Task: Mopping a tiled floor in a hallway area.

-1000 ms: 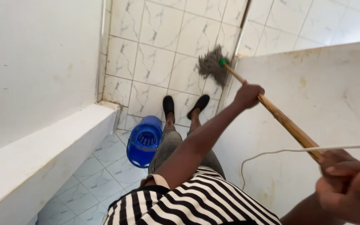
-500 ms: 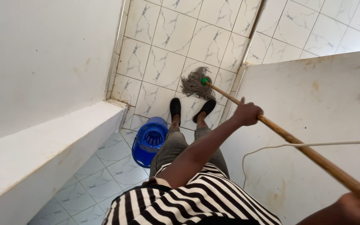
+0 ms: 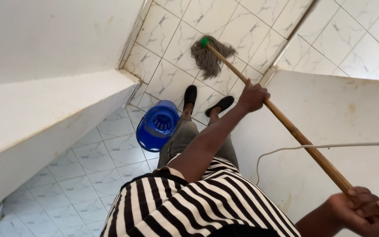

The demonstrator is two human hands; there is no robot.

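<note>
I hold a mop with a long wooden handle (image 3: 294, 132) in both hands. My left hand (image 3: 252, 95) grips the handle partway down. My right hand (image 3: 365, 213) is closed around its upper end at the lower right corner. The grey string mop head (image 3: 210, 55), fixed by a green collar, rests on the white marbled floor tiles beyond my black shoes (image 3: 207, 100). A blue mop bucket (image 3: 156, 126) with a wringer basket stands on the floor just left of my legs.
A white ledge (image 3: 44, 118) and wall run along the left. A stained white wall (image 3: 330, 114) rises on the right, with a white cable (image 3: 312, 148) hanging across it. Pale blue-grey tiles (image 3: 80, 175) cover the floor at the lower left.
The mop head has swung from the right wall's edge leftward and further out across the floor tiles. Both hands have stayed on the handle, and my view has tilted.
</note>
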